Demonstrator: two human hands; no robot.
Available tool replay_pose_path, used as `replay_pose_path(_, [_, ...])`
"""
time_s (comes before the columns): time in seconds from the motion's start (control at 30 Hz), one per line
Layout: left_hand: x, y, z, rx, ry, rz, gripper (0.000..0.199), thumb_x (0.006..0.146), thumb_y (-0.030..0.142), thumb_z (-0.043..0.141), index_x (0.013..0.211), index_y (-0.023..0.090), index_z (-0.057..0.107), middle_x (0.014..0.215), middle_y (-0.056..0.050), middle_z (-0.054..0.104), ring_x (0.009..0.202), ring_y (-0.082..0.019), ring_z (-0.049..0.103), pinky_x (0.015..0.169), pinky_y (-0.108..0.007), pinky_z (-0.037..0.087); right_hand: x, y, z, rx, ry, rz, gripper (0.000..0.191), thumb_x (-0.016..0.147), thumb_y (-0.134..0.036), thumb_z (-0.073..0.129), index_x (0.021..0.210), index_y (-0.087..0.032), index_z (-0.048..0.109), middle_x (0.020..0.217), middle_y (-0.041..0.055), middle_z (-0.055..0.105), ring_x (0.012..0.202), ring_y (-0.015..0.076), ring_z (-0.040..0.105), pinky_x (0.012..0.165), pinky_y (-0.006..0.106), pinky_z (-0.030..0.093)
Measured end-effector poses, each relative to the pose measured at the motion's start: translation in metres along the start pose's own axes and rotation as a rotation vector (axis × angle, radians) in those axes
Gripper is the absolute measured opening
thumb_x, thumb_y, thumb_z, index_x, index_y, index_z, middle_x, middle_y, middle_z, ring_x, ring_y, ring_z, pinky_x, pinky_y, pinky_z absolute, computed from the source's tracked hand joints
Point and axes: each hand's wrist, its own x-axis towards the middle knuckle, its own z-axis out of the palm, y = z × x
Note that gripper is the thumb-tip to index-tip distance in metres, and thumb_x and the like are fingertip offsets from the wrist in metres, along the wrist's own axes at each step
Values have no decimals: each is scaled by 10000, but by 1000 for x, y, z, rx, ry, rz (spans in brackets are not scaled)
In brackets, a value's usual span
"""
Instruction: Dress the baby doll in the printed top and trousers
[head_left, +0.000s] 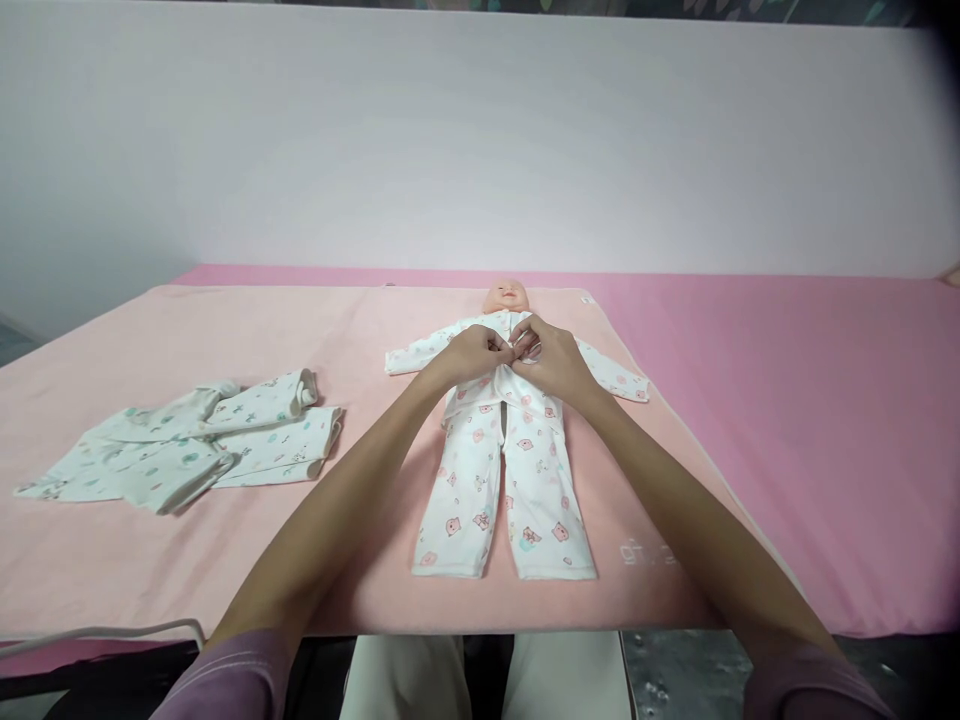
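A baby doll [506, 296] lies on its back, dressed in a white long-sleeved top [611, 375] and white trousers [529, 500] with pink animal prints. Both sleeves spread out sideways and the trouser legs point toward me. Over the doll's chest, my left hand [480, 352] pinches the front edge of the top. My right hand [551, 358] meets it there, fingers closed on the same front edge. Whether a button or snap sits between the fingertips is too small to make out.
To the left lies a loosely folded set of white baby clothes [172, 440] with green prints. A peach blanket [360, 540] covers much of the pink-covered table [787, 400]. A white wall [480, 140] rises behind. A pale cable [105, 632] runs along the near left edge.
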Motion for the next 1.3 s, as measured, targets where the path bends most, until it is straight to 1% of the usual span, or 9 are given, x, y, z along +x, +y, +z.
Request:
replay_pose_path(0.17, [4, -6, -11, -44, -74, -70, 276, 818, 467, 756, 787, 201, 689, 682, 8, 520, 591, -122, 402, 577, -309, 265, 0, 1, -4, 72, -20, 16, 246, 858, -289, 766, 1064, -266, 633, 970, 11, 778, 952, 207, 748, 851, 343, 588])
replay_pose_path(0.3, [3, -11, -21, -84, -85, -78, 265, 824, 440, 767, 915, 196, 716, 854, -30, 651, 676, -134, 519, 595, -288, 360, 2, 5, -20, 35, -80, 1, 265, 876, -360, 766, 1100, -263, 662, 1127, 37, 759, 988, 218, 712, 838, 362, 577])
replay_pose_path(0.43, [6, -16, -23, -95, 23, -73, 300, 819, 410, 776, 1016, 203, 685, 1011, -46, 700, 797, -144, 596, 676, -268, 449, 15, 16, -36, -44, -76, 26, 265, 926, -321, 669, 1181, -253, 686, 1295, 77, 699, 1039, 231, 679, 847, 385, 573])
replay_pose_path(0.57, [19, -13, -22, -22, 113, -79, 335, 826, 427, 782, 1053, 198, 691, 1092, -65, 717, 868, -165, 623, 726, -271, 460, 36, 26, -41, -102, -248, -38, 361, 954, -233, 560, 1283, -273, 702, 1344, 76, 685, 1032, 233, 672, 865, 401, 557])
replay_pose_path(0.67, [29, -10, -20, -23, 75, -64, 276, 833, 430, 772, 947, 189, 705, 1024, -70, 729, 824, -170, 619, 701, -280, 446, 47, 33, -43, -155, -298, -88, 299, 963, -249, 567, 1211, -262, 733, 1222, 69, 715, 982, 236, 642, 897, 411, 531])
replay_pose_path(0.93, [42, -13, -11, -51, 120, -95, 366, 825, 461, 762, 638, 206, 577, 641, -3, 522, 602, -133, 438, 605, -320, 313, 53, 39, -45, -224, -187, -149, 98, 951, -301, 664, 1017, -247, 712, 1113, 82, 658, 1050, 266, 608, 889, 388, 488])
replay_pose_path(1.03, [42, -12, -11, -24, 110, -133, 431, 822, 491, 757, 597, 212, 519, 599, 8, 445, 568, -122, 361, 586, -326, 260, 53, 33, -40, -217, -112, -140, 70, 936, -306, 698, 964, -245, 678, 1063, 63, 682, 963, 246, 615, 837, 372, 474])
replay_pose_path(1.17, [43, -14, -13, -58, 93, -131, 400, 795, 429, 769, 593, 212, 501, 603, 11, 422, 571, -116, 347, 596, -322, 241, 54, 30, -31, -153, -118, -86, 86, 946, -332, 690, 968, -252, 667, 1039, 35, 736, 852, 220, 622, 795, 369, 479])
replay_pose_path(1.3, [43, -15, -14, -150, 57, -164, 396, 814, 399, 743, 589, 215, 474, 586, 31, 346, 557, -105, 294, 608, -319, 209, 56, 33, -25, -27, -81, -69, 91, 945, -335, 675, 986, -253, 684, 1056, 26, 760, 903, 217, 662, 840, 366, 514])
